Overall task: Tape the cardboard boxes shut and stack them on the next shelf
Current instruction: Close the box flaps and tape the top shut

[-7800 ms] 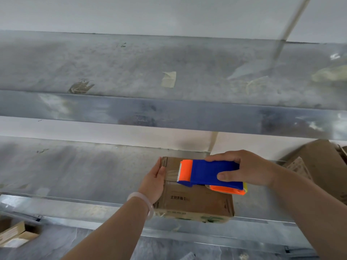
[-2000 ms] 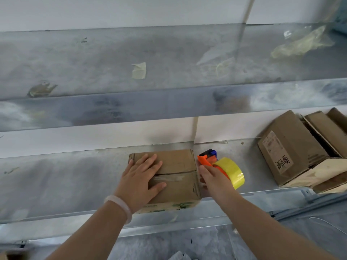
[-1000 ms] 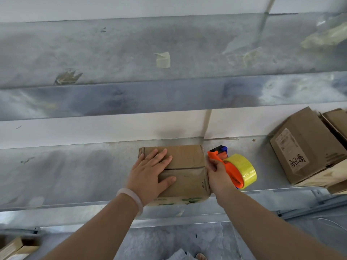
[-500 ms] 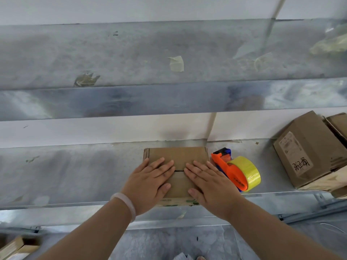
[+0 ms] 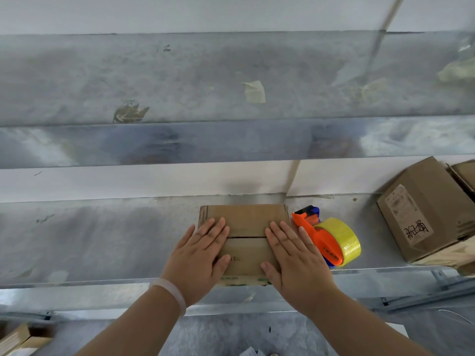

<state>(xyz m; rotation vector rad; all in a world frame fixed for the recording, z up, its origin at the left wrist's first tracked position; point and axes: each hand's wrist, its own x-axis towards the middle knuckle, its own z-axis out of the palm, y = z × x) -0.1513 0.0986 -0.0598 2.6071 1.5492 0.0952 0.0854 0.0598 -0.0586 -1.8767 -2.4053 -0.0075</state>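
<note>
A small cardboard box [image 5: 245, 223] lies on the lower metal shelf [image 5: 90, 240], its flaps closed with clear tape along the centre seam. My left hand [image 5: 199, 260] presses flat on the box's left half, fingers straight. Flat on the right half rests my right hand [image 5: 293, 260], fingers spread. Right beside the box stands the tape dispenser [image 5: 329, 238], orange and blue with a yellow roll, touched by neither hand.
Larger cardboard boxes [image 5: 426, 214] lean at the shelf's right end. An upper metal shelf [image 5: 231, 80] spans the view above, carrying scraps of old tape. Another box [image 5: 18, 340] sits low at the bottom left, below the shelf.
My right hand let go of the tape dispenser, left it beside the box and came onto the box top. Both hands have since slid apart along the taped seam.
</note>
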